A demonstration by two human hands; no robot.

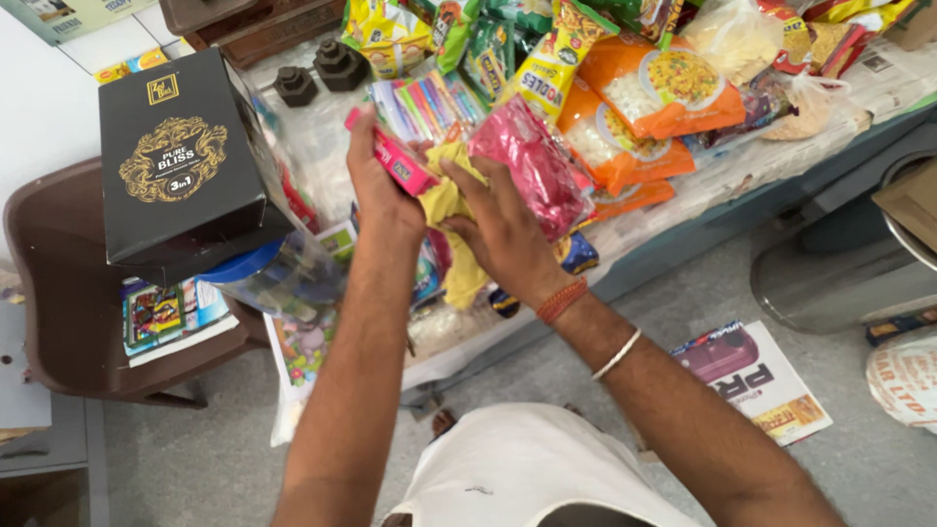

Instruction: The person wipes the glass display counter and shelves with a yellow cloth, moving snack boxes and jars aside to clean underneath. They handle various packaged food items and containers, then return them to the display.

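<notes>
We were looking at a small shop — a counter (683, 210) spread with paper and heaped with goods for sale. Orange snack packets (649, 93) lay beside yellow noodle packs (551, 63) and green sachets (488, 54), many of each kind. Iron scale weights (322, 73) stood at the back — the sort used for weighing loose goods. A black boxed item (176, 156) sat on a brown plastic chair (59, 312).

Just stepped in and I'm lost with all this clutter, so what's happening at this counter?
A person stands at a counter piled with snack packets. Their left hand grips a small pink box, while the right hand rests on a yellow cloth beside a shiny pink packet. A black box sits on the left above a brown chair, and orange noodle packets lie further back.
</notes>
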